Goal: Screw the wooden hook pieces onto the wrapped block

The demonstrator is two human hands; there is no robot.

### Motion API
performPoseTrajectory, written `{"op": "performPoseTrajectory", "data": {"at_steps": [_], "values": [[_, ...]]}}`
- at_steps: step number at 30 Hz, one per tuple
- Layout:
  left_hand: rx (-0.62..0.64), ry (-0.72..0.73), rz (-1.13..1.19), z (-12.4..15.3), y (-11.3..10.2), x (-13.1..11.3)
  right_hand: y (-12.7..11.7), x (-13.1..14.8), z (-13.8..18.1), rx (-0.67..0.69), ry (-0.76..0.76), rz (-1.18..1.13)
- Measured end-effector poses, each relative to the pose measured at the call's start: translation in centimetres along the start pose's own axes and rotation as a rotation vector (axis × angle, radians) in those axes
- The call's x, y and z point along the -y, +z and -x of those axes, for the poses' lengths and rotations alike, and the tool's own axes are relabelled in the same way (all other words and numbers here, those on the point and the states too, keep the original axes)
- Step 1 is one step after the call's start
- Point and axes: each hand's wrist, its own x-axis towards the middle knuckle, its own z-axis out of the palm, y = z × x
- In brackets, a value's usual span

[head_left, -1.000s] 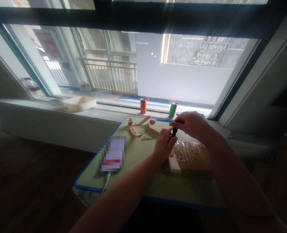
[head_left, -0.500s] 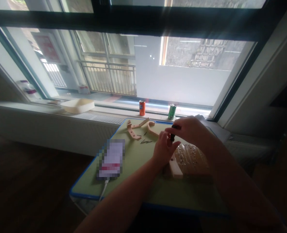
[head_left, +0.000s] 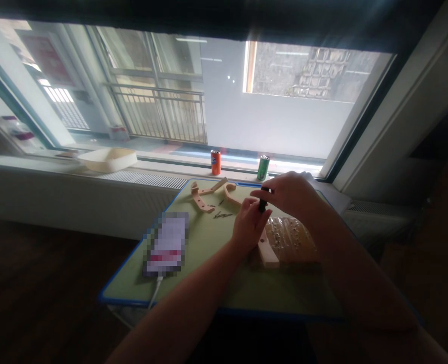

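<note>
My right hand [head_left: 290, 194] grips the top of a screwdriver [head_left: 262, 204] with a black handle, held upright; its tip is hidden. Around its lower part close the thumb and fingers of my left hand [head_left: 248, 222], just above a pale wooden piece [head_left: 268, 253] with a hole in it. That piece lies along the left edge of a brown block wrapped in clear plastic [head_left: 294, 240]. Left of my hands are a curved wooden piece [head_left: 201, 200], another curved wooden piece [head_left: 231, 194] and several small metal screws [head_left: 222, 215].
A phone [head_left: 166, 242] with a white cable [head_left: 154, 292] lies on the left of the green table [head_left: 204, 268], which has a blue rim. On the windowsill behind stand an orange can [head_left: 215, 163], a green can [head_left: 263, 168] and a cream plastic tray [head_left: 110, 161].
The whole view has shifted slightly, so the scene sits a little further left and higher. My right hand has turned slightly on the screwdriver handle; the left keeps its place.
</note>
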Motion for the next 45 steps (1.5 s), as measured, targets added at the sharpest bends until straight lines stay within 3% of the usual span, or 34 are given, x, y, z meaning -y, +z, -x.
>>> {"op": "performPoseTrajectory", "data": {"at_steps": [6, 13, 20, 26, 34, 38, 45], "values": [[0.047, -0.007, 0.033, -0.2, -0.2, -0.4, -0.7, -0.2, 0.5, -0.003, -0.096, -0.189], [-0.055, 0.039, 0.015, 0.0, 0.0, 0.3, 0.1, 0.1, 0.1, 0.02, 0.015, 0.043], [0.0, 0.052, -0.056, -0.1, -0.4, -0.2, -0.8, -0.1, 0.7, 0.043, -0.115, -0.166], [-0.041, 0.077, -0.048, 0.1, -0.3, 0.2, 0.1, -0.1, -0.1, -0.012, 0.049, 0.075], [0.031, 0.039, -0.034, 0.0, -0.9, -0.5, -1.3, -0.6, 1.0, 0.144, -0.042, -0.177], [0.065, 0.083, -0.075, 0.2, -1.1, -0.3, -0.6, -0.2, 0.8, 0.108, 0.02, -0.138], [-0.061, 0.119, -0.089, -0.2, -1.1, 0.1, 0.7, 0.1, 0.1, 0.102, 0.076, -0.067]]}}
